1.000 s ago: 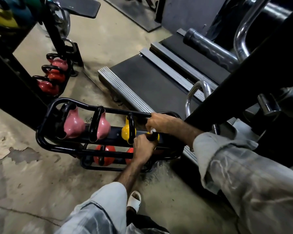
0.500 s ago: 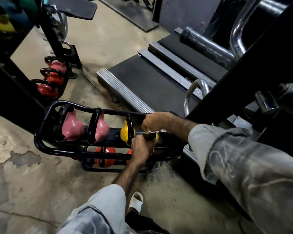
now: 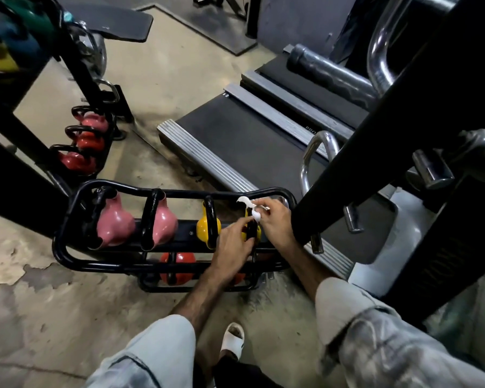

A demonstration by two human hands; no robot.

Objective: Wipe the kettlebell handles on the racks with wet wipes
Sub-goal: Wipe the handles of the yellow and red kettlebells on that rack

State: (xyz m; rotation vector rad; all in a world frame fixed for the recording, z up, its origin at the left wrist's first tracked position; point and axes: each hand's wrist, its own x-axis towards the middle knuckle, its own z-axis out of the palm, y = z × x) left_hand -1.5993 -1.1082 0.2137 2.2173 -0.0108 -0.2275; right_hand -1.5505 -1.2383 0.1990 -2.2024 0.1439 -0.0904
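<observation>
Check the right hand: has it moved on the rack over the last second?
Yes. The right hand, pinching the wet wipe, has lifted off the yellow kettlebell's handle toward the rack's far rail; the wipe now hangs free.

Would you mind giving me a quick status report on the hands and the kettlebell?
Right hand pinching wet wipe at the handle. Left hand gripping rightmost yellow kettlebell on the rack. Black post close beside right hand.

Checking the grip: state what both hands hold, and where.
Right hand pinches the wet wipe by its lower end; left hand grips the yellow kettlebell's handle.
</observation>
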